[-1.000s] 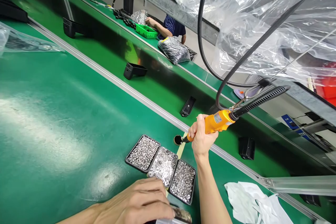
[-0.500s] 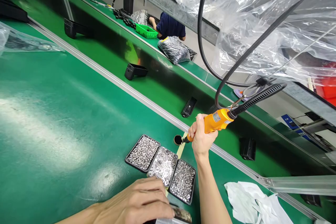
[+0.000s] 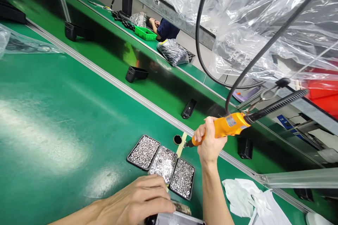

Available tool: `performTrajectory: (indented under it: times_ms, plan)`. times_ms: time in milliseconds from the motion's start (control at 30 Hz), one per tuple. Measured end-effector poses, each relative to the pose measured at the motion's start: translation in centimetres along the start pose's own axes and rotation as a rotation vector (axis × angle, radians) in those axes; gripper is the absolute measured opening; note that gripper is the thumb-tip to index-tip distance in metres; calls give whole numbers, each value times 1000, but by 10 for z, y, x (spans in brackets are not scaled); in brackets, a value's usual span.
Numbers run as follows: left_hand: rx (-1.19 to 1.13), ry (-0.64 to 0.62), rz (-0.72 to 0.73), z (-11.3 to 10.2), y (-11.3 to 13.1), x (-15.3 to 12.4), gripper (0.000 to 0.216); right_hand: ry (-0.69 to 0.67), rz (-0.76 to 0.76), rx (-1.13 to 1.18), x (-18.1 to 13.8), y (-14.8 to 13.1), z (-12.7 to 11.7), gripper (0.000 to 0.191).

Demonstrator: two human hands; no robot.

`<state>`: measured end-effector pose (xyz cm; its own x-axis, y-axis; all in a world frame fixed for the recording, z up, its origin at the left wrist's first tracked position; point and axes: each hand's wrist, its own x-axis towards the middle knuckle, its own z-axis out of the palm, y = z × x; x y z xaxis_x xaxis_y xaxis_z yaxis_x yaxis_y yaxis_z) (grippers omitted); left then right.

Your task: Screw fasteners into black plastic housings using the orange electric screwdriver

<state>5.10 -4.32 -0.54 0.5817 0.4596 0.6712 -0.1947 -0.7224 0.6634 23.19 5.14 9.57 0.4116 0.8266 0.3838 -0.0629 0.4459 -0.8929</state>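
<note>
My right hand is wrapped round an orange electric screwdriver, its tip pointing left and down, close to a strip of yellow tape. Beside that tip is a small round pot with a dark inside. At the bottom edge, my left hand grips a dark part with a glossy grey face, mostly out of view. Just beyond those fingers lie three black trays: one of small screws, one of washers and one of small metal pieces.
Black housings sit spaced along the green belt behind a metal rail. White cloths lie at right. A black cable loops from above, near plastic sheeting. Across the belt, a person works beside a green basket.
My right hand and the screwdriver have moved right, so the tip has drawn away from the round pot. The grey-faced part shows more at the bottom edge; my left hand stays on it.
</note>
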Motion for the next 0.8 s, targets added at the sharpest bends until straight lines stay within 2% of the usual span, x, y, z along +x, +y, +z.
performTrajectory:
  times_ms: [100,233,367,567,800]
  plan:
    - [-33,-28,-12,-8,9,5,46,-15,3,21,-12,-33,-7,29]
    - [-69,-74,-21,-14,12,5,63,-57,32,19,-39,-81,-20,18]
    - [-62,-133,-88,-14,11,3,68,-115,68,26,-76,-110,-30,17]
    - [-66,-175,-94,-18,12,4,62,-179,91,42,-119,-111,-32,11]
    - [-38,-182,-88,-19,13,5,59,-173,93,30,-131,-97,-32,10]
